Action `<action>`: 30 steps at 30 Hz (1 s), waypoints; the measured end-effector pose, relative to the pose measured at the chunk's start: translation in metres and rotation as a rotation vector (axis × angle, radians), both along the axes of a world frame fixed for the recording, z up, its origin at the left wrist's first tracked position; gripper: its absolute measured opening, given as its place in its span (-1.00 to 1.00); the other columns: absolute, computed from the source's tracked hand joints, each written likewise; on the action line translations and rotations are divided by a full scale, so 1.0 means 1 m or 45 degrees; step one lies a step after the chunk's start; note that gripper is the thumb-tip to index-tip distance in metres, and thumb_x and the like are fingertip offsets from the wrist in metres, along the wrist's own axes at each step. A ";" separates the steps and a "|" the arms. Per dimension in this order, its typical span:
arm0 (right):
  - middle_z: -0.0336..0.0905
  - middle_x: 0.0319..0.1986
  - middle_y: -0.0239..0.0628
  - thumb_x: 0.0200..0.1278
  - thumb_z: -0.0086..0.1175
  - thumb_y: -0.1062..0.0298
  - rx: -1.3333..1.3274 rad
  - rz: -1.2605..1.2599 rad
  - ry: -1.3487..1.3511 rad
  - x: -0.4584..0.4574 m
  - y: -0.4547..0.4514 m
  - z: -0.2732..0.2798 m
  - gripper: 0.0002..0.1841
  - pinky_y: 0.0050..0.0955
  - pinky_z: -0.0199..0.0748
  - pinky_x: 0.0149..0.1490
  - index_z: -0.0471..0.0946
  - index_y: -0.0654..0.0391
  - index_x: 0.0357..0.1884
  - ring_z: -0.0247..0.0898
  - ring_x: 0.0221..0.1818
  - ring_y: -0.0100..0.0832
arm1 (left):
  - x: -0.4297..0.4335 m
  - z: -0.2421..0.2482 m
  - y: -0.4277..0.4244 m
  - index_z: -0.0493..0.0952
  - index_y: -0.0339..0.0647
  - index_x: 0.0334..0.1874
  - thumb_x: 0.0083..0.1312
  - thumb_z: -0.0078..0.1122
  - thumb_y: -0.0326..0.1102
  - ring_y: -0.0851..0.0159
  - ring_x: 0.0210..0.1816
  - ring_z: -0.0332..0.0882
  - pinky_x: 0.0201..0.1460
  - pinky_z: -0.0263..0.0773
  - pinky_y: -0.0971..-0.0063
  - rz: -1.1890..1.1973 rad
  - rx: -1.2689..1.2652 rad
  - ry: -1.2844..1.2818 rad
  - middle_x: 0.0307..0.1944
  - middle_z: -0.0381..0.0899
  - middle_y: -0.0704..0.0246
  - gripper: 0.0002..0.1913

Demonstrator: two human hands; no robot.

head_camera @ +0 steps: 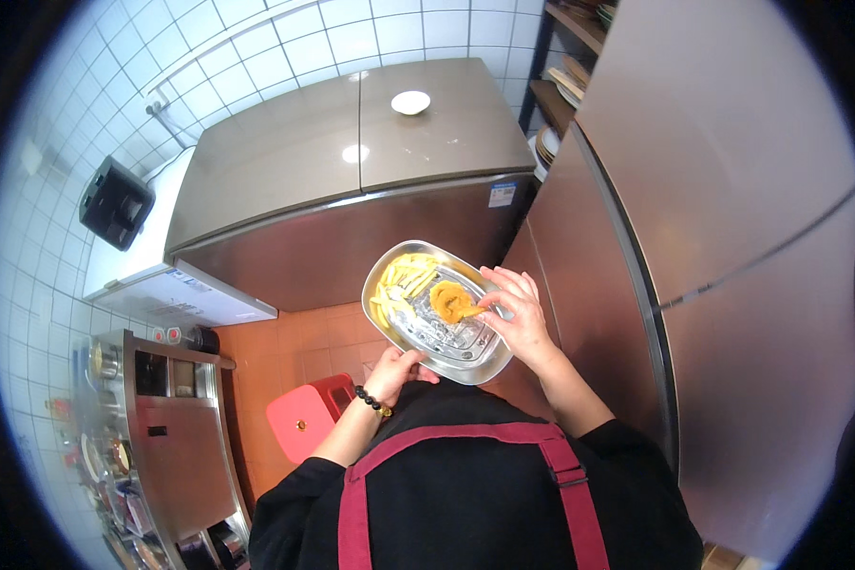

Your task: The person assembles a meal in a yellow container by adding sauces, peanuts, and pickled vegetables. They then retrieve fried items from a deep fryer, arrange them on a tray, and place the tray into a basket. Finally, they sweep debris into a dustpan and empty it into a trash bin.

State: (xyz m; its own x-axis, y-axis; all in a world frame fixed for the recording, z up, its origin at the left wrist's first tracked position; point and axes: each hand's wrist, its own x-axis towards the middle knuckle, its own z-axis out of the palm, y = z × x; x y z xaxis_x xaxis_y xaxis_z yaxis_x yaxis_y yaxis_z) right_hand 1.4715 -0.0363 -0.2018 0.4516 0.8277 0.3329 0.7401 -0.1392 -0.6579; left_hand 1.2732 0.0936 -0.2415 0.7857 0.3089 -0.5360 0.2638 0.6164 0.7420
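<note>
A rounded metal tray (467, 372) is held up before my body. My left hand (397, 372) grips its near left edge, the thumb over the rim. Pale French fries (402, 279) lie in a heap at the tray's far left end. Around the middle sits a golden, breaded-looking piece of food (450, 301), curled into a ring. Fingertips of my right hand (514, 310) pinch an end of a golden strip beside it; whether strip and ring are one piece I cannot tell. Bare, shiny metal shows along the tray's near side.
Beyond the tray stands a low steel cabinet (271, 178) with a small white bowl (410, 102) on top. A tall steel refrigerator (727, 214) rises close on my right. Left are a black appliance (117, 203), a red stool (303, 420) on the floor and a steel counter (185, 463).
</note>
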 end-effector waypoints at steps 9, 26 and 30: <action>0.37 0.08 -0.10 -0.06 0.17 0.55 0.257 0.058 1.089 0.043 0.074 -0.004 -0.88 -0.27 0.00 0.29 0.53 0.17 -0.42 0.15 0.21 -0.25 | 0.038 0.002 0.076 0.41 -0.37 -0.08 0.21 -0.04 -0.37 0.27 -0.46 0.58 -0.29 0.50 0.49 0.052 -0.028 -0.001 -0.28 0.58 0.23 -0.72; 0.39 -0.58 -0.56 -0.17 0.25 0.43 1.032 0.661 -0.084 0.009 0.261 0.206 -0.86 -0.27 0.13 -0.15 0.55 -0.03 -0.51 0.33 -0.49 -0.53 | 0.093 -0.014 0.318 0.37 -0.48 -0.09 0.23 -0.13 -0.44 0.26 -0.48 0.58 -0.40 0.55 0.51 0.080 -0.057 -0.181 -0.34 0.57 0.17 -0.73; 0.42 -0.53 -0.56 -0.05 0.22 0.39 1.066 0.521 -0.018 -0.011 0.282 0.217 -0.87 -0.26 0.10 -0.04 0.58 -0.08 -0.40 0.30 -0.45 -0.52 | 0.099 -0.021 0.343 0.35 -0.47 -0.09 0.22 -0.11 -0.41 0.25 -0.48 0.58 -0.41 0.55 0.51 0.049 -0.096 -0.168 -0.33 0.55 0.15 -0.72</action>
State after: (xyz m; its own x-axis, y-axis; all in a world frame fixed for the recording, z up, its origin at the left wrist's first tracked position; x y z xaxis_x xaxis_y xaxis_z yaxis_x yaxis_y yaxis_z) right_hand 1.4609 0.2455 0.0150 0.1693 0.4092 0.8966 0.6357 0.6498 -0.4166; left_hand 1.3721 0.4367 -0.2627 0.8392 0.3029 -0.4517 0.1422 0.6795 0.7198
